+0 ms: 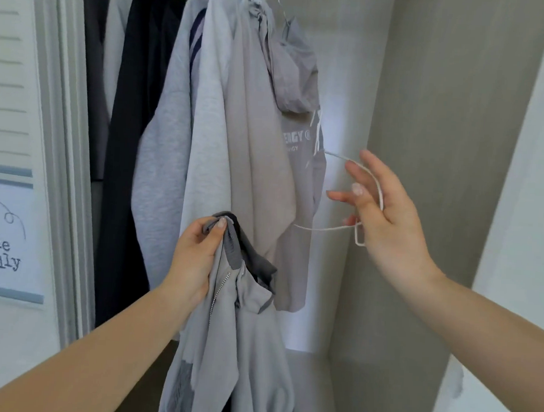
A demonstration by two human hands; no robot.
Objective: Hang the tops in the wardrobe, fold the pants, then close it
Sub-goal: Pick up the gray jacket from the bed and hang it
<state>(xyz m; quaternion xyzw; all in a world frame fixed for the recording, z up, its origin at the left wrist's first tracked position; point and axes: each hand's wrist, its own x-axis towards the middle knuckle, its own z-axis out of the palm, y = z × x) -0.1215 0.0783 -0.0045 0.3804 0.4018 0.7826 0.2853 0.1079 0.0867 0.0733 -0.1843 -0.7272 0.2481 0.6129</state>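
Left hand point(195, 258) raised, pinching a grey zip top point(242, 330) by its collar, hanging lengthwise downward. Right hand point(386, 218) fingers spread, loosely hooking a white hanger point(332, 228), tilted sideways.

2 hands point(195, 258), 1 loose hanger point(337, 190), approx 6 hung tops point(255, 142), 1 held top point(241, 346).
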